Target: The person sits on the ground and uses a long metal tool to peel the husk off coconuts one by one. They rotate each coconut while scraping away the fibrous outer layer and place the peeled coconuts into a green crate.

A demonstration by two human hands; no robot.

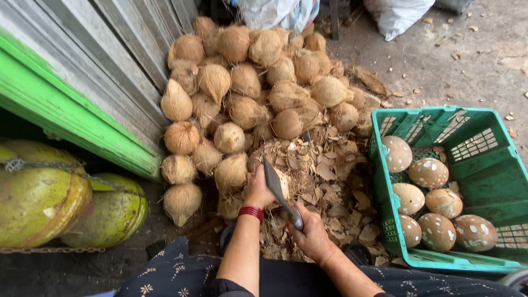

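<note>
My left hand (257,190) grips a coconut (282,184) that rests on a heap of husk scraps (324,170); a red band circles that wrist. My right hand (311,234) holds a heavy knife (274,181) by its handle, and the grey blade lies across the coconut, angled up and to the left. Much of the coconut is hidden behind the blade and my left hand.
A big pile of brown fibrous coconuts (247,82) rises ahead against a grey wooden wall with a green beam (71,115). A green plastic crate (484,181) on the right holds several peeled coconuts (429,173). Green coconuts (44,198) with a chain lie at left. White sacks (396,16) stand behind.
</note>
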